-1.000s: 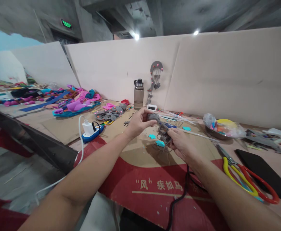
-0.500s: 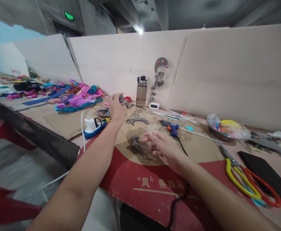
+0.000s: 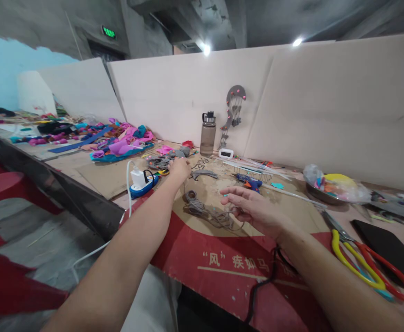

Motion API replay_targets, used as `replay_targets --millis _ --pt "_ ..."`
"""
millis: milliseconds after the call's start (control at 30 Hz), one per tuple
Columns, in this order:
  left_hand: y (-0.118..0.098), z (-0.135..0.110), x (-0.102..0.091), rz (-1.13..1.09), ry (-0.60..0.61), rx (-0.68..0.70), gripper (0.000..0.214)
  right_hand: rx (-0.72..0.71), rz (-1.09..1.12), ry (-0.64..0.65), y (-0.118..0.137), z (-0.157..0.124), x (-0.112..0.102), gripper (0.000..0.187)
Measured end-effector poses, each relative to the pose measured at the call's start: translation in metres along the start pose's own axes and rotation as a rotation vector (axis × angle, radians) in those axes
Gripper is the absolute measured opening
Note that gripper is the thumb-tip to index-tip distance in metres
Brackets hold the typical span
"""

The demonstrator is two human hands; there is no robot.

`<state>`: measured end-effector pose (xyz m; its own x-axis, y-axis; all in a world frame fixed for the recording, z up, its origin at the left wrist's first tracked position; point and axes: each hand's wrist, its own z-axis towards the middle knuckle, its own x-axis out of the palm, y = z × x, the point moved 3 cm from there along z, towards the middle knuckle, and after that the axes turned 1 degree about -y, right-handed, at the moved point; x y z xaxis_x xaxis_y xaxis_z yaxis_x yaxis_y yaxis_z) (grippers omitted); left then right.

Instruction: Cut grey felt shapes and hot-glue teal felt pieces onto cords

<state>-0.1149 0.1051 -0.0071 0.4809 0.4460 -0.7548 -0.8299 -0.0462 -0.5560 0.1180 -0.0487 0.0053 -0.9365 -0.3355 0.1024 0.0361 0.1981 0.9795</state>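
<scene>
My left hand reaches forward over the cardboard-covered table. Its fingers are curled under, next to a pile of grey felt pieces, and whatever they hold is hidden. My right hand hovers with its fingers stretched out and apart, pointing left. Just beyond its fingertips lies a tangled bundle of grey string, flat on the cardboard. Thin strands of the bundle reach up to my right fingers. A curved grey felt piece lies between my two hands.
A blue glue gun and its black cable lie near my right hand. Yellow and red scissors, a black flat slab and a bagged bowl are on the right. A water bottle, power strip and coloured felt stand further back.
A second ago both hands held the grey bundle up. It now lies on the cardboard; my right hand has opened above it and my left hand has moved out to the grey pile.
</scene>
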Motion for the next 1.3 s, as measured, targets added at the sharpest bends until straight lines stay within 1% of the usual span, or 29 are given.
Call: replay_targets --millis 67,100,133,167,200,233,300,367,433,467,533,567,600,633,667,700,733,767,800,833,900,933,967,1033,1100,1133,1167,1233,1300 --pt "-0.017 -0.006 -0.004 -0.165 0.003 0.121 0.02 -0.047 0.055 -0.029 0.006 -0.001 -0.004 0.033" --pt "-0.029 -0.013 -0.006 -0.368 0.037 0.236 0.022 -0.07 0.081 -0.051 0.009 -0.002 -0.007 0.031" --pt "-0.042 -0.022 -0.006 -0.569 0.114 0.334 0.025 -0.088 0.103 -0.072 0.011 -0.003 -0.01 0.03" --pt "-0.055 -0.033 -0.005 -0.744 0.242 0.37 0.031 -0.104 0.121 -0.09 0.013 -0.003 -0.012 0.029" --pt "-0.066 -0.046 -0.004 -0.903 0.389 0.375 0.038 -0.122 0.137 -0.103 0.015 -0.004 -0.015 0.028" --pt "-0.077 -0.06 -0.002 -1.013 0.545 0.379 0.045 -0.144 0.152 -0.113 0.017 -0.004 -0.017 0.027" --pt "-0.093 -0.088 -0.001 -1.059 0.851 0.408 0.052 -0.2 0.171 -0.13 0.02 -0.004 -0.022 0.025" --pt "-0.1 -0.107 -0.005 -0.998 1.068 0.454 0.055 -0.253 0.169 -0.157 0.024 -0.003 -0.027 0.024" --pt "-0.099 -0.114 -0.012 -0.921 1.171 0.495 0.053 -0.284 0.152 -0.198 0.027 -0.003 -0.034 0.027" --pt "-0.095 -0.113 -0.016 -0.875 1.204 0.504 0.051 -0.299 0.138 -0.219 0.028 -0.003 -0.037 0.029" --pt "-0.085 -0.107 -0.024 -0.794 1.314 0.509 0.048 -0.333 0.112 -0.251 0.032 -0.004 -0.044 0.033" --pt "-0.08 -0.102 -0.028 -0.807 1.339 0.501 0.048 -0.354 0.098 -0.262 0.034 -0.004 -0.046 0.034" --pt "-0.075 -0.097 -0.032 -0.842 1.342 0.496 0.049 -0.371 0.082 -0.274 0.036 -0.005 -0.049 0.035" --pt "-0.071 -0.089 -0.036 -0.93 1.28 0.494 0.051 -0.382 0.064 -0.286 0.037 -0.005 -0.051 0.035" --pt "-0.067 -0.081 -0.04 -1.031 1.16 0.483 0.051 -0.383 0.045 -0.293 0.037 -0.006 -0.052 0.035" --pt "-0.064 -0.074 -0.043 -1.12 1.006 0.458 0.05 -0.378 0.029 -0.295 0.037 -0.006 -0.052 0.035" --pt "-0.063 -0.069 -0.045 -1.156 0.892 0.438 0.047 -0.371 0.017 -0.293 0.037 -0.006 -0.052 0.035" --pt "-0.064 -0.067 -0.044 -1.128 0.844 0.444 0.044 -0.362 0.013 -0.284 0.037 -0.006 -0.052 0.035" --pt "-0.067 -0.068 -0.042 -1.04 0.853 0.478 0.041 -0.354 0.016 -0.272 0.036 -0.006 -0.051 0.035" --pt "-0.071 -0.072 -0.037 -0.889 0.908 0.536 0.039 -0.348 0.024 -0.261 0.036 -0.006 -0.05 0.034" --pt "-0.078 -0.084 -0.025 -0.495 1.063 0.661 0.037 -0.345 0.037 -0.262 0.035 -0.005 -0.05 0.033" --pt "-0.079 -0.09 -0.02 -0.314 1.099 0.697 0.034 -0.349 0.037 -0.27 0.035 -0.005 -0.05 0.032" --pt "-0.079 -0.094 -0.015 -0.172 1.106 0.711 0.031 -0.355 0.03 -0.278 0.034 -0.005 -0.051 0.032" --pt "-0.077 -0.098 -0.012 -0.037 1.159 0.732 0.021 -0.366 0.009 -0.28 0.033 -0.004 -0.052 0.032" --pt "-0.067 -0.094 -0.012 0.04 1.195 0.702 0.014 -0.36 -0.006 -0.261 0.032 -0.003 -0.053 0.033" --pt "-0.06 -0.088 -0.014 0.096 1.153 0.661 0.014 -0.348 -0.006 -0.248 0.031 -0.002 -0.053 0.033" --pt "-0.052 -0.08 -0.016 0.161 1.062 0.61 0.017 -0.334 0.001 -0.24 0.031 -0.002 -0.052 0.033" --pt "-0.039 -0.064 -0.023 0.285 0.871 0.558 0.02 -0.304 0.021 -0.234 0.03 -0.002 -0.05 0.032" --pt "-0.034 -0.055 -0.029 0.303 0.725 0.532 0.025 -0.276 0.035 -0.237 0.029 -0.002 -0.048 0.03"
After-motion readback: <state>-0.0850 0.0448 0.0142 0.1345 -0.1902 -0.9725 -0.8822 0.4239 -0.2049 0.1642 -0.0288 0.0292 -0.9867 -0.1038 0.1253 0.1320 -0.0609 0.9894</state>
